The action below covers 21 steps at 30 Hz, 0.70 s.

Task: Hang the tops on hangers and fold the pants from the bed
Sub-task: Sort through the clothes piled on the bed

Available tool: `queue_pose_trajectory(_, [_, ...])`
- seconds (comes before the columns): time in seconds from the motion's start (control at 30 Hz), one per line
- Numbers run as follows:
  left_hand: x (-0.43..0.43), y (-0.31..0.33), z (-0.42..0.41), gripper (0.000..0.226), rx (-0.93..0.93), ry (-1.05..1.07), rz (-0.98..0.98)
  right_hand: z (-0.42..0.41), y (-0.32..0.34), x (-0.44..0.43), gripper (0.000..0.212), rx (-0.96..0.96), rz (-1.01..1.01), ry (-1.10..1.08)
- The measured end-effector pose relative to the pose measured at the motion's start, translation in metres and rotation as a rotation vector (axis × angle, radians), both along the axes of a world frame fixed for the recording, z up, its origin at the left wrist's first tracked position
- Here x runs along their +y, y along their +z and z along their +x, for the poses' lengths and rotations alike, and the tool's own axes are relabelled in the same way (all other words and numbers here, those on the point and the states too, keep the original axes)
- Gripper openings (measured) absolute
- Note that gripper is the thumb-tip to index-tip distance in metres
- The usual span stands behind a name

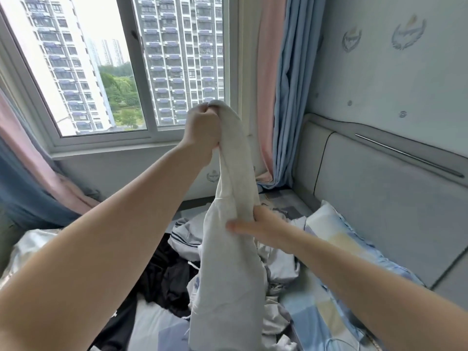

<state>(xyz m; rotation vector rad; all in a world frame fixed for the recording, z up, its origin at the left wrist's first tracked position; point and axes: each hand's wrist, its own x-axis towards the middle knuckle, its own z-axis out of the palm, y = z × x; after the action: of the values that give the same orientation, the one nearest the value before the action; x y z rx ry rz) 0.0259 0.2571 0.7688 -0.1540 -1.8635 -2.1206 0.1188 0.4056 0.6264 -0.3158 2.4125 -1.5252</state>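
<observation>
A light grey garment [228, 282] hangs lengthwise in the air over the bed. My left hand [201, 130] is raised high in front of the window and grips its upper end in a fist. My right hand [255, 224] pinches the cloth lower down, thumb on the near side and fingers behind it. Below on the bed [326, 315] lie a black garment [164, 277] and a heap of white and pale clothes [278, 264]. No hanger is in sight.
A padded grey headboard [374, 206] runs along the right. A pillow [331, 229] with blue and yellow checks lies by it. The window [131, 72] is straight ahead, with pink and blue curtains [281, 97] on both sides.
</observation>
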Motion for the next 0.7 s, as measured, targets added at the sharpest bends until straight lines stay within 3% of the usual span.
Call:
queue_pose_trajectory(0.1, [-0.006, -0.004, -0.002, 0.035, -0.027, 0.014, 0.02, -0.011, -0.036, 0.016, 0.057, -0.102, 0.244, -0.025])
queue_pose_trajectory(0.27, [-0.022, -0.015, -0.009, 0.03, -0.106, 0.086, 0.121, -0.023, -0.066, 0.084, 0.023, -0.163, 0.589, 0.111])
queue_pose_trajectory(0.3, [-0.026, -0.019, -0.011, 0.031, -0.127, 0.098, 0.125, -0.026, -0.066, 0.094, 0.024, -0.139, 0.6, 0.085])
queue_pose_trajectory(0.37, [-0.032, -0.027, -0.013, 0.034, -0.177, 0.102, 0.128, -0.031, -0.056, 0.105, 0.039, -0.061, 0.524, 0.0])
queue_pose_trajectory(0.53, [-0.024, -0.049, -0.006, 0.032, -0.27, 0.026, -0.038, -0.033, 0.009, 0.094, 0.043, 0.105, 0.207, -0.076])
queue_pose_trajectory(0.6, [-0.018, -0.058, -0.001, 0.025, -0.296, -0.092, -0.123, -0.031, 0.026, 0.087, 0.053, 0.13, 0.097, -0.117])
queue_pose_trajectory(0.7, [-0.009, -0.07, 0.01, 0.011, -0.324, -0.349, -0.328, -0.027, 0.048, 0.075, 0.044, 0.147, -0.093, -0.181])
